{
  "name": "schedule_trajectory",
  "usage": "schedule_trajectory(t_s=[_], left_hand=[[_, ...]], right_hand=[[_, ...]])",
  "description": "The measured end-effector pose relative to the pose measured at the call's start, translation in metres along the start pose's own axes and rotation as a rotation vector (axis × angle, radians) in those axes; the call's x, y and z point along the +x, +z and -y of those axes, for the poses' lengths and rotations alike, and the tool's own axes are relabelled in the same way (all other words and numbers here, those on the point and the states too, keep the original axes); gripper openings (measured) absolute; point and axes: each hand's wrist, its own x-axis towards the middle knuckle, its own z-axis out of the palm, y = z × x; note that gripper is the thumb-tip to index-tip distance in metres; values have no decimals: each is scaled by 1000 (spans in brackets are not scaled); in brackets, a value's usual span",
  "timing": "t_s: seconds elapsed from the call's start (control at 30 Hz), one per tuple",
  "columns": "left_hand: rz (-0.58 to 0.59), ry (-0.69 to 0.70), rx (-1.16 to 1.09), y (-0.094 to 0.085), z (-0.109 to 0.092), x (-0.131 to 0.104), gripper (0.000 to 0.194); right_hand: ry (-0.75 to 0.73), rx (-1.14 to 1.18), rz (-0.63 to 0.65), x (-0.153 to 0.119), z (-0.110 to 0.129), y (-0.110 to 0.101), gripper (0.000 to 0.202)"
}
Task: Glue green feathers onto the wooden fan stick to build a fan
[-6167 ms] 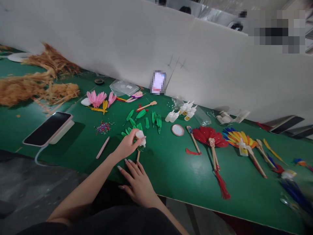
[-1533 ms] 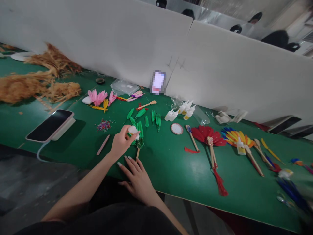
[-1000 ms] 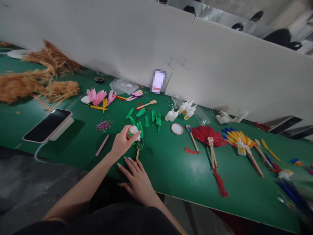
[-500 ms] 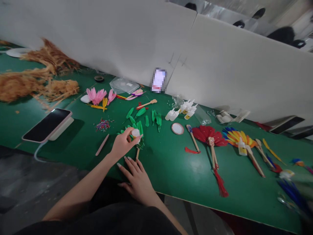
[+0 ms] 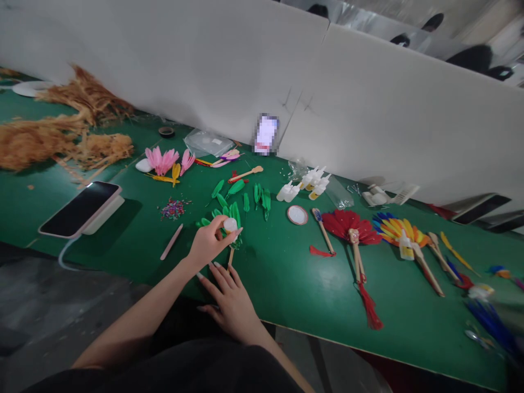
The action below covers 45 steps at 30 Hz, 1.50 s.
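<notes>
My left hand (image 5: 208, 240) is closed around a small white glue bottle (image 5: 230, 224), its base upward and its nozzle hidden. Under the bottle lies a fan of green feathers (image 5: 234, 212) on a wooden handle (image 5: 231, 258), partly covered by the hand. Flat on the table, fingers stretched out, my right hand (image 5: 229, 300) has its fingertips at the handle's lower end. Loose green feathers (image 5: 262, 199) are spread just beyond. To the left are a pink stick (image 5: 172, 242) and a scatter of coloured gems (image 5: 174, 208).
A phone on a stand (image 5: 82, 210) is at left, near brown fibre (image 5: 33, 144) and pink feathers (image 5: 162, 160). Several glue bottles (image 5: 317, 183) stand behind a round white dish (image 5: 297, 214). Rightward lie a red feather fan (image 5: 347, 226) and a yellow-and-blue one (image 5: 399, 229).
My left hand has shifted slightly right and down with the glue bottle over the green feathers. My right hand keeps its place.
</notes>
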Motion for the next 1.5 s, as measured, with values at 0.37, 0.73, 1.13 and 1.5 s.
schedule_trajectory(t_s=[0.37, 0.73, 1.13, 1.5], left_hand=[[73, -27, -97, 7, -3, -2, 26], [-71, -106, -112, -9, 3, 9, 32], [29, -86, -169, 0, -2, 5, 27], [139, -58, -149, 3, 1, 7, 28]], right_hand=[[8, 12, 15, 0, 0, -1, 59], [10, -19, 23, 1, 1, -1, 67], [16, -3, 24, 0, 1, -1, 62], [12, -17, 14, 0, 1, -1, 63]])
